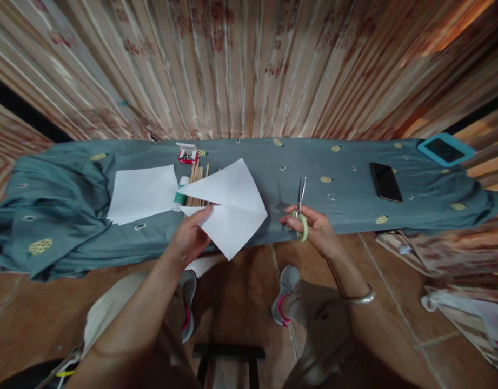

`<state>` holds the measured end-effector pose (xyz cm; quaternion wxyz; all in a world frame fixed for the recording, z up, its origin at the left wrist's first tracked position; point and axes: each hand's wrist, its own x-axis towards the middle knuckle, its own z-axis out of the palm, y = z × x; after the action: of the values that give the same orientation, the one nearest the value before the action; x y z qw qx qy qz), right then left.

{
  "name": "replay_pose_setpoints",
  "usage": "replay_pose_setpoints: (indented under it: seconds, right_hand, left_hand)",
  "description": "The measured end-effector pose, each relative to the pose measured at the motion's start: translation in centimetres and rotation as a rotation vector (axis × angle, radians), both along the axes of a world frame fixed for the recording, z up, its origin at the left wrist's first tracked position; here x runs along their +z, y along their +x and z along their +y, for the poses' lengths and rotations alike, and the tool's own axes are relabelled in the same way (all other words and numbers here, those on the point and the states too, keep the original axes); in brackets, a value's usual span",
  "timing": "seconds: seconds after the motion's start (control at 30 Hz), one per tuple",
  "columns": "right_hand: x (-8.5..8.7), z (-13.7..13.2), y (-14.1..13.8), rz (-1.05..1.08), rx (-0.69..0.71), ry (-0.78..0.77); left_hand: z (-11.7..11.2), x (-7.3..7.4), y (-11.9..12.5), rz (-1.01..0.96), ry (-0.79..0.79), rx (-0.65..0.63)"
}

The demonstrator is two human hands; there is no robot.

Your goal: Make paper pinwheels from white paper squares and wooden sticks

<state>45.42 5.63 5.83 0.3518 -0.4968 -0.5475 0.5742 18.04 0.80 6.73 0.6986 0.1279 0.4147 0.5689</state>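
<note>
Room: a striped beige-and-rust curtain (249, 65) fills the upper half of the frame. Below it, a long surface under a teal cloth with gold oval motifs (346, 205) runs edge to edge across the middle.
Paper: a creased white paper sheet (232, 205) sits just left of the frame's centre, over the cloth's near edge. One corner points down toward the floor. Lines run in toward its middle, and I cannot tell folds from cuts.
Left hand: the left hand (190, 237) is at the sheet's lower left, its fingers pinched on the paper's edge.
Right hand: the right hand (316, 227), right of centre, has its fingers curled through the handles of the steel scissors with pale green handles (300, 200). The blades lie together and point up-frame. A silver metal bangle (360, 297) circles that wrist.
Beside the paper: a bundle of thin wooden sticks (198, 181) and a white glue bottle with a green cap (180, 193) lie partly under the sheet's upper left. A flat plain white sheet (143, 193) lies further left. A small red-and-white open box (187, 154) sits above them.
Right side: a black phone (385, 182) lies on the cloth, well apart from the scissors. A dark screen in a blue frame (445, 149) rests at the upper right end.
Below: brown floor tiles (240, 292), grey shoes with pink trim (285, 294), and a black stool top (228, 352) at the bottom centre.
</note>
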Motion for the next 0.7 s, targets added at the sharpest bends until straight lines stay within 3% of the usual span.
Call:
replay_pose_setpoints:
  seconds: [0.1,0.37,0.5,0.7]
  right_hand:
    - [-0.1,0.5,-1.0,0.060,-0.043,0.008]
    - [0.1,-0.2,-3.4,0.253,0.102,-0.238]
    - [-0.4,-0.3,-4.2,0.316,-0.036,-0.277]
    - [-1.5,0.1,-6.1,0.372,-0.231,-0.211]
  left_hand:
    - [-0.4,-0.3,0.7,0.076,-0.056,-0.038]
    - [-1.1,-0.5,1.8,0.133,-0.079,-0.106]
    - [-0.9,-0.1,1.6,0.029,-0.025,-0.102]
    - [-0.8,-0.1,2.1,-0.066,0.138,-0.095]
